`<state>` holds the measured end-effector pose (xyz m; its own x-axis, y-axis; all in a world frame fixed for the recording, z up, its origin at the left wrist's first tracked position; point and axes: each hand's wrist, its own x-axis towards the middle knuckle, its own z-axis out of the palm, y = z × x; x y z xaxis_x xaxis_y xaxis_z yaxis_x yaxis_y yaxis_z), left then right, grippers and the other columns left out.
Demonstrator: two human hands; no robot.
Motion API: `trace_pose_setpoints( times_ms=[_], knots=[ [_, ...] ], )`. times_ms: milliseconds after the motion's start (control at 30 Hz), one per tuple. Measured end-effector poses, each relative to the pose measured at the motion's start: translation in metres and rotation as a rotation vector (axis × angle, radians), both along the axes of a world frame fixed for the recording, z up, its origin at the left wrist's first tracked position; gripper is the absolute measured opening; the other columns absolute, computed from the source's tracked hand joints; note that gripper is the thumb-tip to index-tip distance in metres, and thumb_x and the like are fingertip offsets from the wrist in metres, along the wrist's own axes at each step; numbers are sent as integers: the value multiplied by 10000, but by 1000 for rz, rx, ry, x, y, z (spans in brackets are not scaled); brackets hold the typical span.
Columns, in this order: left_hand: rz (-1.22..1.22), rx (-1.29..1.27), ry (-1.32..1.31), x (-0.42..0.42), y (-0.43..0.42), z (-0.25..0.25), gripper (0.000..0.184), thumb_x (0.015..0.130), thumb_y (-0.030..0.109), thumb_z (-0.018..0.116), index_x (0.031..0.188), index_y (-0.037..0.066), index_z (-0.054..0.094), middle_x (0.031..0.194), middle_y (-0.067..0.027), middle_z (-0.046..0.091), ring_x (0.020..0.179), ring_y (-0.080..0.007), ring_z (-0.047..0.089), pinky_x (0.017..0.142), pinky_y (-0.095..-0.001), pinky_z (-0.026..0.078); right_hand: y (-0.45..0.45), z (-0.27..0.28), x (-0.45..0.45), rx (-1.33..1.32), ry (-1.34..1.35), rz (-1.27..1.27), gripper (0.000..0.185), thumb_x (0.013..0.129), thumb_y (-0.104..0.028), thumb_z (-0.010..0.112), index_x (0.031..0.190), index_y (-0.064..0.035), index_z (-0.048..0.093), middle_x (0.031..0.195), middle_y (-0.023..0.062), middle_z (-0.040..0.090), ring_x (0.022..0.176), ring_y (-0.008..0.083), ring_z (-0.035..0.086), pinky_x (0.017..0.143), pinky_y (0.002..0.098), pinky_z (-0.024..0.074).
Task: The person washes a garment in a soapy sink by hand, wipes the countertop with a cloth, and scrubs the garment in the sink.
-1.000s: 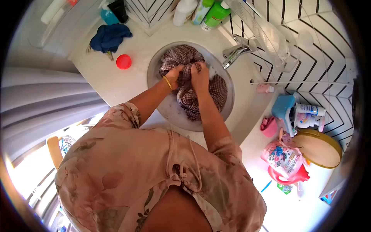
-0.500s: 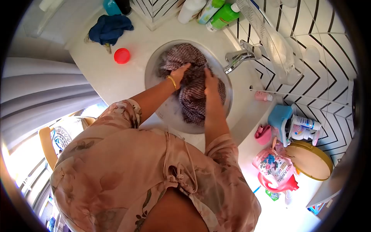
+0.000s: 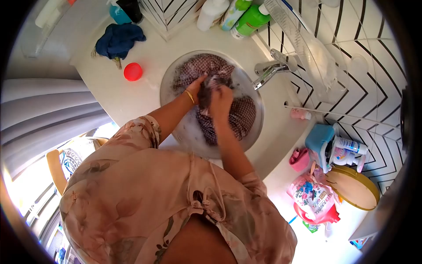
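Observation:
A wet, dark checked cloth (image 3: 239,115) lies bunched in soapy water in the round metal sink (image 3: 258,132). My left hand (image 3: 196,87), with a gold bangle at the wrist, grips a fold of it near the middle of the sink. Just to its right, my right hand (image 3: 221,100) is closed on another part of the cloth, its fingers curled and slightly blurred. Between the two hands the fabric is gathered. Parts of the cloth spread above and below them. Suds hide some of its edges.
A chrome faucet (image 3: 274,68) leans over the sink's right rim. On the counter (image 3: 145,99) to the left are a red lid (image 3: 132,71) and a blue cloth (image 3: 119,40). Bottles (image 3: 250,22) stand behind. At right are a detergent bag (image 3: 311,193) and a blue container (image 3: 319,138).
My right hand has moved left and curled close beside the left hand. The cloth is now gathered between them, and its lower part has shifted. The view has tilted slightly.

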<state>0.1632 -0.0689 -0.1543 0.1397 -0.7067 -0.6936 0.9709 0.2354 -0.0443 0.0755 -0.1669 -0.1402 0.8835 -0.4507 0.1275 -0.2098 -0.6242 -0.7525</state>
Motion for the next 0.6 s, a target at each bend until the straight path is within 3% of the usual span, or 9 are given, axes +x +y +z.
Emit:
trace_pose_setpoints(
  times_ms=[100, 133, 200, 233, 300, 333, 367, 500, 600],
  knots=[
    [-41, -53, -123, -6, -1, -2, 332, 844, 302, 543, 1103, 95, 554, 1101, -69, 549, 974, -197, 543, 888, -346, 434, 68, 66, -14, -320, -205, 26, 217, 760, -201, 556, 817, 3, 512, 822, 192, 510, 834, 391, 480, 729, 482, 370],
    [-49, -22, -204, -9, -4, -10, 300, 852, 276, 530, 1089, 95, 560, 1057, -65, 568, 951, -188, 551, 880, -339, 438, 50, 52, -12, -403, -87, 120, 216, 774, -207, 547, 808, 4, 517, 812, 190, 514, 813, 393, 481, 715, 479, 375],
    [-63, 45, -366, -16, -5, -13, 245, 868, 225, 504, 1063, 95, 573, 967, -59, 605, 904, -169, 569, 864, -325, 446, 26, 48, 0, -172, 178, -196, 241, 811, -233, 528, 797, 7, 519, 813, 197, 521, 796, 388, 487, 719, 443, 395],
    [-42, 237, -402, -18, -1, 38, 266, 864, 229, 511, 1067, 72, 581, 985, -55, 611, 894, -148, 574, 828, -290, 456, 10, 51, 3, -27, 193, -194, 253, 826, -238, 515, 809, 14, 526, 817, 183, 529, 790, 357, 502, 708, 424, 401],
    [-11, 209, -604, -16, -8, 6, 278, 843, 272, 546, 988, 49, 627, 976, -54, 626, 884, -140, 577, 797, -269, 461, -20, 55, 4, 249, 209, -195, 272, 847, -242, 497, 872, 24, 547, 815, 146, 553, 781, 298, 532, 701, 385, 411],
    [-106, 226, -747, -18, 0, 26, 285, 834, 286, 558, 966, 45, 636, 972, -58, 630, 879, -142, 577, 796, -264, 460, -31, 56, -1, 389, 223, -197, 286, 853, -241, 491, 922, 27, 560, 810, 123, 570, 779, 270, 547, 705, 366, 414],
    [-200, 242, -886, -23, 13, 64, 295, 824, 299, 571, 945, 41, 645, 968, -61, 633, 874, -144, 577, 794, -258, 459, -41, 74, -14, 773, 276, -127, 337, 848, -256, 492, 1053, 3, 562, 876, 96, 595, 826, 217, 551, 730, 311, 414],
    [-498, 140, -1264, -41, 40, 134, 498, 758, 399, 621, 1052, -3, 614, 1000, -110, 633, 942, -158, 571, 835, -217, 420, -60, 146, -64, 1284, 532, 196, 473, 858, -413, 505, 1120, -21, 543, 993, 68, 593, 880, 165, 552, 754, 256, 426],
    [-897, 232, -1422, -71, 20, 107, 581, 654, 462, 702, 1027, 23, 631, 970, -92, 634, 902, -185, 578, 800, -262, 439, -34, 116, -78, 1254, 464, 63, 489, 833, -407, 566, 1120, -12, 541, 946, 53, 615, 864, 161, 574, 749, 280, 447]
  ],
)
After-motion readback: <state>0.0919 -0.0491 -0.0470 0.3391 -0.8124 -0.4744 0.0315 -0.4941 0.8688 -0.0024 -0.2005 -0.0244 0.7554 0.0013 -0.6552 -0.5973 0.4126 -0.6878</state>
